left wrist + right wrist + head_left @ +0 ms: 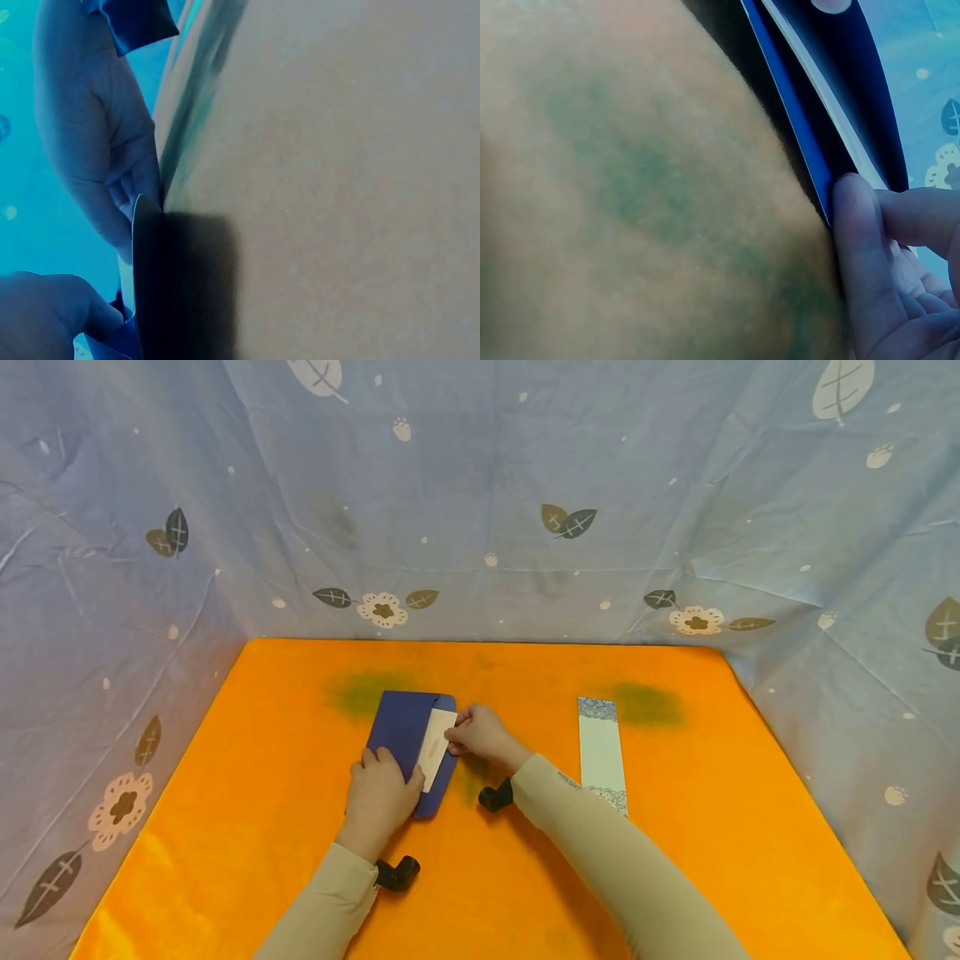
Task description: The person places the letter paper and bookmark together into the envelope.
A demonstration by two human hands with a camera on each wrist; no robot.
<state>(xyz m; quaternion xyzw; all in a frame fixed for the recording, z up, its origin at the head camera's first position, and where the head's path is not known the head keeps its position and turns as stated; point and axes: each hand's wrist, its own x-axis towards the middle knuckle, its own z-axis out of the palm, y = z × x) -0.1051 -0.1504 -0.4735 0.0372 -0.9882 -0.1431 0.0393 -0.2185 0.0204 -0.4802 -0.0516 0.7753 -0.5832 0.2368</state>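
A dark blue envelope [401, 722] lies in front of me, left of centre in the head view, its flap side turned to the right. From its opening shows a cream-white card [436, 743], mostly inside the envelope. My left hand [380, 797] holds the envelope near its lower part, thumb beside the card. The right hand [487, 737] pinches the card's right edge between thumb and index finger. In the right wrist view that thumb and index finger meet at the white card [832, 112], with the blue flap beside them.
A pale strip of card [602, 752] with lace print at both ends lies on the orange tabletop [300, 860] to the right, partly behind the right sleeve [600, 835]. Patterned grey-blue cloth [480, 460] hangs around the table. Black devices [397, 873] sit at both wrists.
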